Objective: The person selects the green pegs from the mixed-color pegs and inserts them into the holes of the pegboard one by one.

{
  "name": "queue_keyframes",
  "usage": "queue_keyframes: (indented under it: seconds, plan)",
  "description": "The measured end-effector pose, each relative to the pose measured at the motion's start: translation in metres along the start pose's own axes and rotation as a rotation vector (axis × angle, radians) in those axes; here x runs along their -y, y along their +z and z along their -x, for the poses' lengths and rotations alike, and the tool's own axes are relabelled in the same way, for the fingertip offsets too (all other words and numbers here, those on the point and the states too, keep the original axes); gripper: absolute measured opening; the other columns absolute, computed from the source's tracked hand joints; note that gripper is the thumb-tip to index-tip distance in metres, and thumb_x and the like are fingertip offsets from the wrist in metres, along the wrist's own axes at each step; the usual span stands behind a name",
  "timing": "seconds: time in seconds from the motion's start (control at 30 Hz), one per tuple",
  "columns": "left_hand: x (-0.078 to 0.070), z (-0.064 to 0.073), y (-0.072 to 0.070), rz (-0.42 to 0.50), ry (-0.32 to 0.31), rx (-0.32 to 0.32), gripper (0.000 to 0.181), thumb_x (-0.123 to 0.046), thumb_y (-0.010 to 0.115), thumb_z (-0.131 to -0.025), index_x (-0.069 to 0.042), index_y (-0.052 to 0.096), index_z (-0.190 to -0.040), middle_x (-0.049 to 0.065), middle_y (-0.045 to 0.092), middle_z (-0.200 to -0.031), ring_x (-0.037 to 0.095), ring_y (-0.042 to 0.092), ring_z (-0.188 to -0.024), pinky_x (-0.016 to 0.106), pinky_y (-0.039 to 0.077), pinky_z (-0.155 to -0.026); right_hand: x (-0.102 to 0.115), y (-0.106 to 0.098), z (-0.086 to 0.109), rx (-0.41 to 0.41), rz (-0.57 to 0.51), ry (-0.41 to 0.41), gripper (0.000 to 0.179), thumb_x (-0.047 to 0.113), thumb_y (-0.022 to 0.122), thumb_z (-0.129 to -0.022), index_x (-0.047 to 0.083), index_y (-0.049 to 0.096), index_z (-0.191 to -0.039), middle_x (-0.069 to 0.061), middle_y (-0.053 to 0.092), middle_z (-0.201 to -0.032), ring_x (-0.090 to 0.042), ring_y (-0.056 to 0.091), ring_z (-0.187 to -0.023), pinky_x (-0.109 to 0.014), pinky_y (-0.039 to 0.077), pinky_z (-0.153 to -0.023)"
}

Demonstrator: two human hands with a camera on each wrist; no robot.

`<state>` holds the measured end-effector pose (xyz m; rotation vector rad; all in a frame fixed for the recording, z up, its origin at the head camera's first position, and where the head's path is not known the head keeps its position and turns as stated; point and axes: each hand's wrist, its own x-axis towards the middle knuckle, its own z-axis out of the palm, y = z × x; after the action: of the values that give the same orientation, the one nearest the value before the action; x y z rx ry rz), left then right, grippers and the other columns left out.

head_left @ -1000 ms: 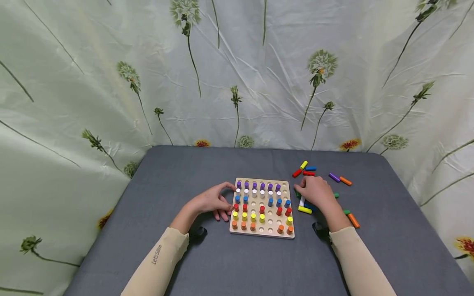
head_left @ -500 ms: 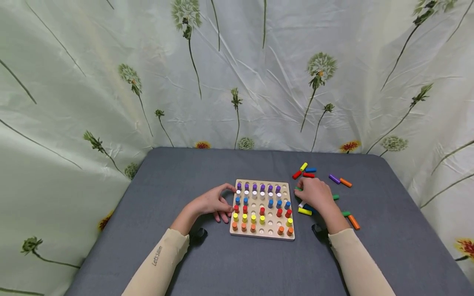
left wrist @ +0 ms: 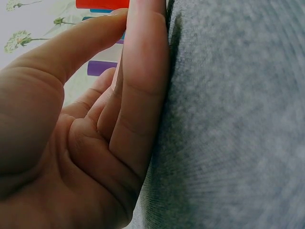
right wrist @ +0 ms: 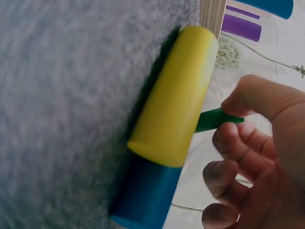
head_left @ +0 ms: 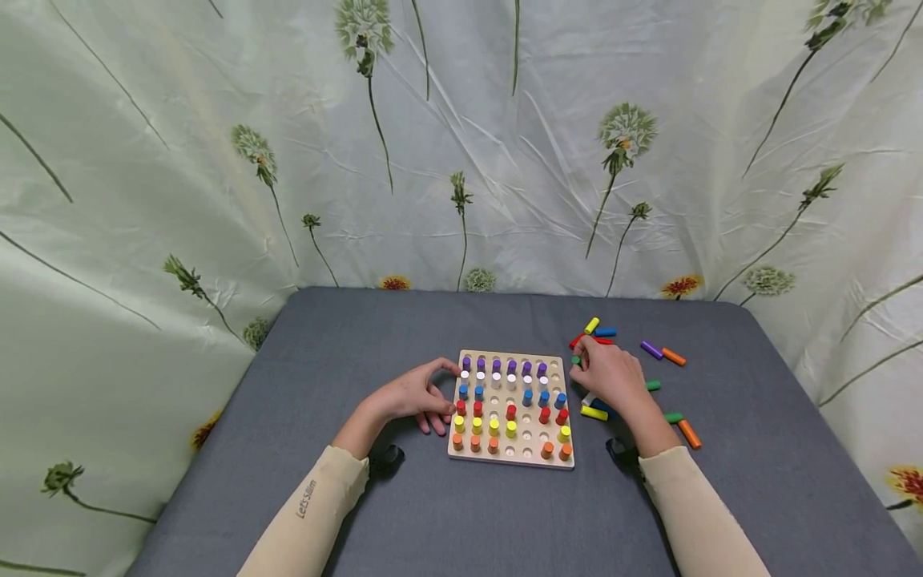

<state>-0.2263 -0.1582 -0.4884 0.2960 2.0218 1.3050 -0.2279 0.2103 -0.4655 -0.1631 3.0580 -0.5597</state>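
A wooden pegboard (head_left: 517,458) lies on the table, with rows of purple, white, blue, red, yellow and orange pegs standing upright in it. My left hand (head_left: 413,390) touches the board's left edge, thumb and index finger spread along it. In the left wrist view, that hand's fingers (left wrist: 145,62) look fairly straight and partly hide the pegs. To the right of the board, my right hand (head_left: 613,373) pinches a green peg (right wrist: 209,120) between thumb and index finger, raised off the table. A yellow peg (right wrist: 174,95) and a blue peg (right wrist: 145,191) lie close to this hand.
Loose pegs lie around the right hand: a purple peg (head_left: 651,349), orange pegs (head_left: 674,357), green pegs (head_left: 674,417), and a yellow peg (head_left: 591,325) beside blue and red ones at the back. A flowered cloth (head_left: 461,144) hangs behind the grey table (head_left: 375,320).
The right hand has picked up the green peg from among the loose pegs and shifted slightly up and left with it. The left hand has stayed at the board's edge.
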Motion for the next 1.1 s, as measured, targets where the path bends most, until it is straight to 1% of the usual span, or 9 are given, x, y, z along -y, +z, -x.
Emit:
queue_keyframes:
  seconds: [0.17, 0.33, 0.47, 0.6, 0.73, 0.93, 1.1]
  plan:
    - [0.001, 0.003, -0.001, -0.001, -0.003, -0.003, 0.063, -0.01, 0.073, -0.098, -0.017, 0.04, -0.151, 0.008, 0.077, -0.08, 0.015, 0.075, -0.063, 0.03, 0.06, -0.053, 0.004, 0.002, -0.001, -0.012, -0.1, -0.01, 0.021, 0.022, 0.071, -0.091, 0.01, 0.062, -0.105, -0.001, 0.058, -0.079, -0.019, 0.051, -0.066, -0.032, 0.038, -0.06]
    - [0.001, 0.005, -0.002, -0.004, -0.006, -0.011, 0.063, -0.01, 0.074, -0.098, -0.017, 0.04, -0.151, 0.009, 0.077, -0.08, 0.015, 0.075, -0.063, 0.03, 0.06, -0.053, 0.008, 0.003, -0.002, -0.028, -0.15, -0.018, 0.021, 0.022, 0.071, -0.091, 0.009, 0.064, -0.105, -0.003, 0.061, -0.081, -0.018, 0.053, -0.068, -0.032, 0.039, -0.063]
    - [0.001, 0.005, -0.003, 0.003, -0.007, -0.013, 0.062, -0.011, 0.074, -0.098, -0.019, 0.041, -0.151, 0.009, 0.077, -0.081, 0.016, 0.076, -0.063, 0.031, 0.061, -0.054, 0.01, 0.002, -0.002, -0.012, -0.199, -0.025, 0.022, 0.022, 0.069, -0.092, 0.007, 0.064, -0.107, -0.004, 0.063, -0.085, -0.018, 0.055, -0.071, -0.031, 0.04, -0.065]
    - [0.001, 0.005, -0.004, 0.009, 0.006, -0.009, 0.062, -0.012, 0.075, -0.098, -0.019, 0.042, -0.15, 0.01, 0.078, -0.082, 0.017, 0.076, -0.064, 0.032, 0.062, -0.056, 0.011, -0.002, -0.003, 0.014, -0.279, -0.026, 0.023, 0.02, 0.068, -0.093, 0.006, 0.064, -0.11, -0.006, 0.063, -0.09, -0.019, 0.056, -0.076, -0.031, 0.042, -0.068]
    - [0.002, 0.004, -0.003, 0.012, 0.015, -0.005, 0.062, -0.012, 0.075, -0.098, -0.019, 0.042, -0.151, 0.01, 0.078, -0.081, 0.017, 0.076, -0.064, 0.033, 0.062, -0.055, 0.014, -0.005, -0.007, 0.024, -0.34, -0.053, 0.024, 0.017, 0.067, -0.093, 0.004, 0.064, -0.112, -0.008, 0.063, -0.091, -0.02, 0.055, -0.076, -0.032, 0.044, -0.068]
    - [0.003, 0.003, -0.001, 0.016, 0.03, 0.008, 0.06, -0.011, 0.074, -0.099, -0.019, 0.042, -0.15, 0.011, 0.078, -0.083, 0.018, 0.077, -0.064, 0.033, 0.062, -0.055, 0.026, -0.009, -0.015, 0.016, -0.37, -0.089, 0.024, 0.017, 0.068, -0.092, 0.004, 0.064, -0.112, -0.008, 0.063, -0.089, -0.02, 0.055, -0.075, -0.032, 0.044, -0.069]
    - [0.003, 0.003, -0.001, 0.013, 0.033, 0.008, 0.06, -0.011, 0.073, -0.099, -0.018, 0.042, -0.149, 0.01, 0.078, -0.083, 0.018, 0.077, -0.064, 0.032, 0.062, -0.055, 0.036, -0.01, -0.022, 0.04, -0.386, -0.107, 0.024, 0.016, 0.068, -0.093, 0.003, 0.064, -0.113, -0.009, 0.062, -0.091, -0.021, 0.054, -0.077, -0.033, 0.045, -0.07]
